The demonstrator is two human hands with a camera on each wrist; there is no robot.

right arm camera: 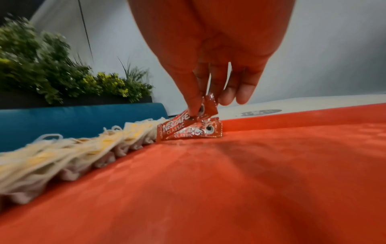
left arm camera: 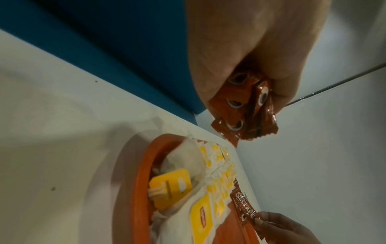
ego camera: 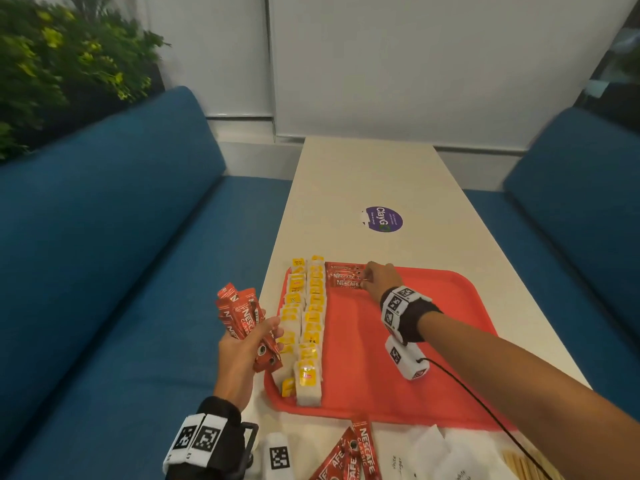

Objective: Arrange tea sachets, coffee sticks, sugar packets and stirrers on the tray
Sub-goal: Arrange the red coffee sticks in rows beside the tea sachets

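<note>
Loose coffee sticks lie on the white table at the near edge, beside what may be wooden stirrers, blurred at the corner. Beyond them the red tray carries two rows of tea sachets along its left side. Off the tray's left edge, the left hand grips a bundle of coffee sticks in curled fingers. At the tray's far end the right hand pinches one coffee stick by its end, tilted over the placed sticks lying flat beside the sachets.
</note>
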